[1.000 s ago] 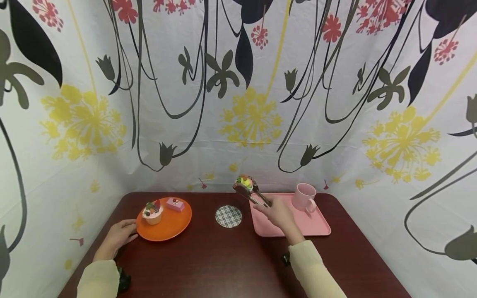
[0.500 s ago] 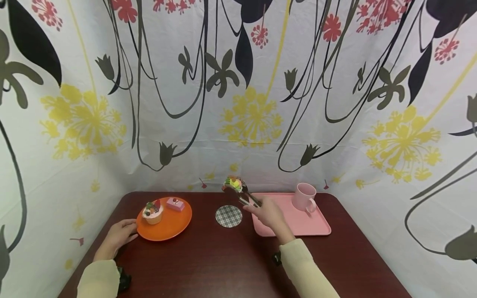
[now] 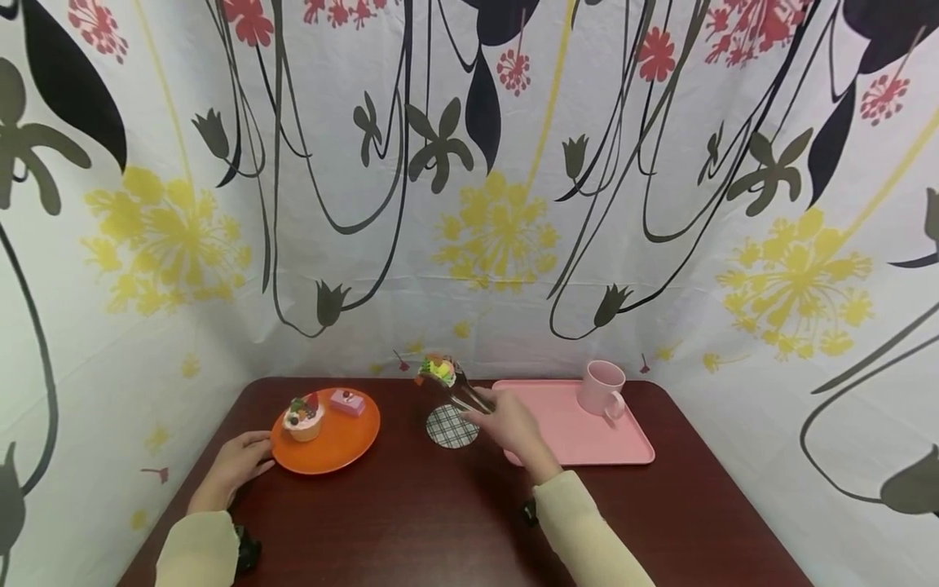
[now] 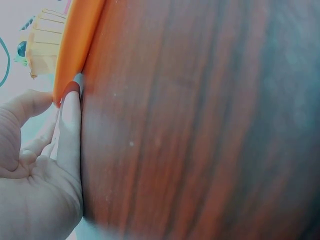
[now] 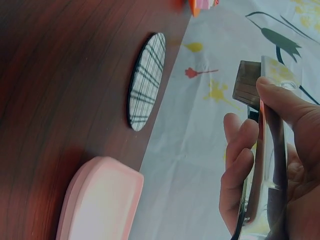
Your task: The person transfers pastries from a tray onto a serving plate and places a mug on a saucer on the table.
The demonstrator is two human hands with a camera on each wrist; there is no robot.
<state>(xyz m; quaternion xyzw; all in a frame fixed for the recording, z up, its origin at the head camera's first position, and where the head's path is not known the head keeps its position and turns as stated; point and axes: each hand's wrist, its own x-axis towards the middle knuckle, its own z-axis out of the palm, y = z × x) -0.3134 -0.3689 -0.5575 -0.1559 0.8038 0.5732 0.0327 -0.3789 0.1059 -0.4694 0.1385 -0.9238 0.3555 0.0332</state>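
Observation:
My left hand rests at the left rim of an orange plate. In the left wrist view its thumb meets the plate's rim from above and the fingers lie under the edge, pinching it. A toy cupcake with fruit topping and a small pink cake slice sit on the plate. My right hand grips metal tongs, seen close in the right wrist view. Between the tong tips hangs a colourful topped pastry, raised behind the round plaid coaster. The pastry is out of the right wrist view.
A pink tray lies at the right, partly behind my right hand, with a pink mug on its back right corner. The dark wooden table ends at a flower-patterned cloth at the back.
My right hand has carried the tongs and pastry leftward, from the tray's left edge to behind the coaster. The left hand and the plate stay in place.

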